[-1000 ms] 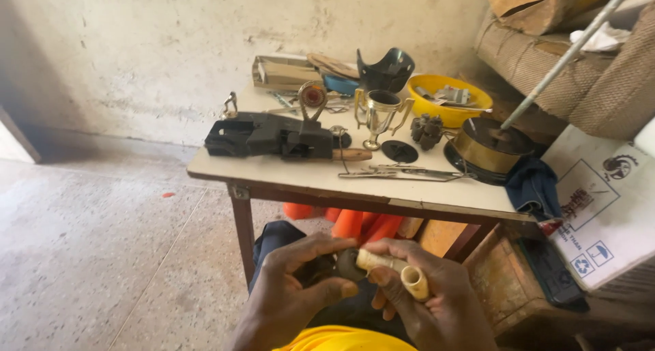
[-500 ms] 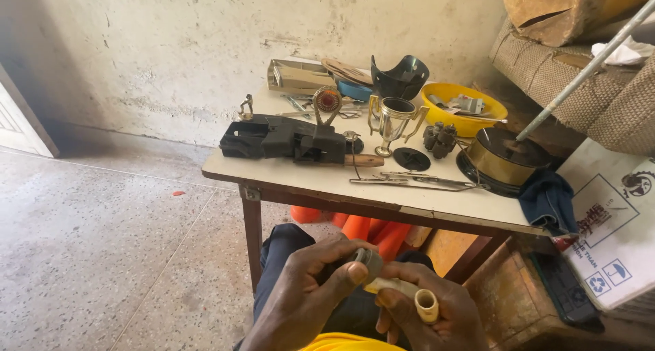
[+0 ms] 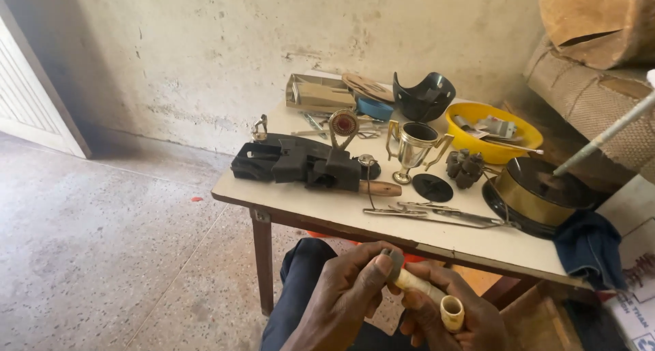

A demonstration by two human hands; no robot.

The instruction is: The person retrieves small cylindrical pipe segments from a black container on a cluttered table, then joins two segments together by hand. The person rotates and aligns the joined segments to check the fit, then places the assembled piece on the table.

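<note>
Fingers (image 3: 374,269) of the left hand (image 3: 341,300) are pinched on a dark cap (image 3: 394,262) at one end of a cream tube (image 3: 428,293), which is gripped from below by the right hand (image 3: 454,317), low in front of the table (image 3: 327,218) where a trophy cup (image 3: 413,146) is stood.

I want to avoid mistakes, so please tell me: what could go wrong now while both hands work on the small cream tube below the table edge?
1. The cream tube is held over the lap by the right hand while the left hand presses a small grey piece on its end; that piece may slip and fall to the floor.
2. Long metal tools lie near the table edge just above the hands; a raised hand could knock them off.
</note>
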